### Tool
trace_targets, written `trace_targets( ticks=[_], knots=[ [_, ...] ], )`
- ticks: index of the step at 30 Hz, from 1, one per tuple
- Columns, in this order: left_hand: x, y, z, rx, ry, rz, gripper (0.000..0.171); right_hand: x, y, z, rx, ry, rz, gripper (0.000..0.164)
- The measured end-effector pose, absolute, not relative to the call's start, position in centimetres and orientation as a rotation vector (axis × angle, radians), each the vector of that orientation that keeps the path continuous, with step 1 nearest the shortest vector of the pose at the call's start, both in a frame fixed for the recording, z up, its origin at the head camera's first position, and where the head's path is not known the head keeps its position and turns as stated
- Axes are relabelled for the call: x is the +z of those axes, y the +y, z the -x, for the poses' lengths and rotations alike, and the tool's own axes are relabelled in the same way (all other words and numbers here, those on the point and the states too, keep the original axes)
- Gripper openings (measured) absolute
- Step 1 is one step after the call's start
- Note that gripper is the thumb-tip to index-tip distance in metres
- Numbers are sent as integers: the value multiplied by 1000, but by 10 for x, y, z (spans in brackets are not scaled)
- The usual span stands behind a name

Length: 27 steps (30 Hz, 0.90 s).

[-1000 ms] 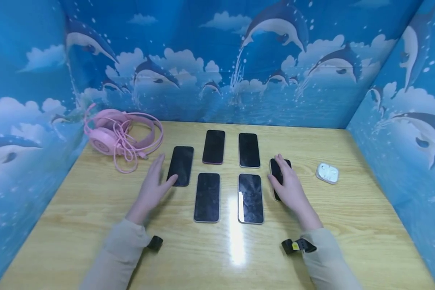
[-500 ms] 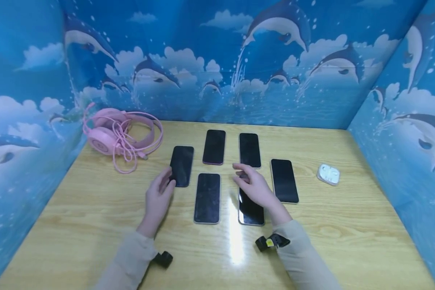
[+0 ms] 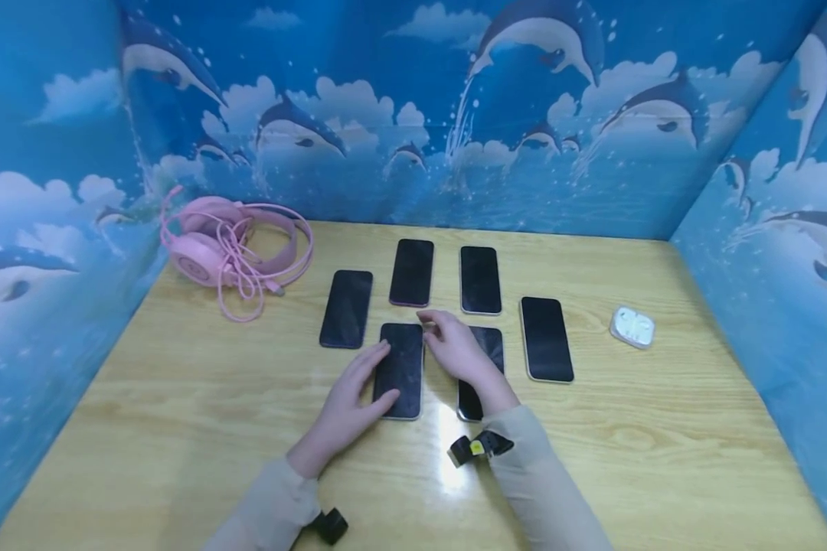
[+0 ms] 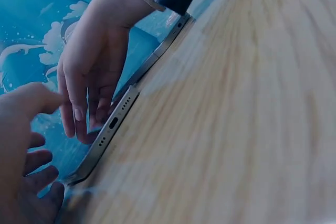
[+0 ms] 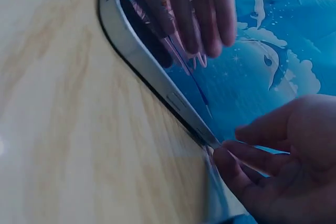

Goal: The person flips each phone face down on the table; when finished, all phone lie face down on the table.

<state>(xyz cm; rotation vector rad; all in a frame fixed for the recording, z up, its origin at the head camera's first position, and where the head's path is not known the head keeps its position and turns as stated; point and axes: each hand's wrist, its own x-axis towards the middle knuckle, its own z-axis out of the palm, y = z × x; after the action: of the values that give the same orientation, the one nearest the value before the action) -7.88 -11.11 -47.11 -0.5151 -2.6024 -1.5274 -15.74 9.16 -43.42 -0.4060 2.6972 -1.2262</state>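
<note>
A dark-screened smartphone (image 3: 401, 367) lies face up on the wooden table, in the front row, left of the middle. Over its left edge spreads my left hand (image 3: 344, 405), fingers apart; whether they touch the glass I cannot tell. At the phone's upper right corner is my right hand (image 3: 455, 350), loosely bent, its fingertips close to the phone's edge (image 5: 152, 72) in the right wrist view. Beneath my right hand and wrist lies a second smartphone (image 3: 470, 402), partly hidden. The left wrist view also shows the right hand (image 4: 97, 61) hanging near the phone's edge.
Several more phones lie flat around: a left phone (image 3: 347, 309), two back phones (image 3: 412, 272) and a right phone (image 3: 547, 340). Pink headphones (image 3: 200, 259) with a tangled cable sit at the back left. A small clear case with white earphones (image 3: 632, 327) is at the right.
My right hand has left the right-hand phone and moved left, across the front-right phone. My left hand has moved right from the left phone to the front-left phone. The phones appear unmoved.
</note>
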Motion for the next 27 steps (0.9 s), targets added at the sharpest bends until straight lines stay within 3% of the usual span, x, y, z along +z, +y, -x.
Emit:
trace_targets(
  ticks=[13, 27],
  knots=[
    [-474, -109, 80, -1193, -2794, 808, 101, -435, 95, 163, -1139, 2686, 447, 40],
    [-469, -112, 76, -1094, -2784, 933, 86, -439, 104, 167, -1185, 2555, 580, 57]
  ],
)
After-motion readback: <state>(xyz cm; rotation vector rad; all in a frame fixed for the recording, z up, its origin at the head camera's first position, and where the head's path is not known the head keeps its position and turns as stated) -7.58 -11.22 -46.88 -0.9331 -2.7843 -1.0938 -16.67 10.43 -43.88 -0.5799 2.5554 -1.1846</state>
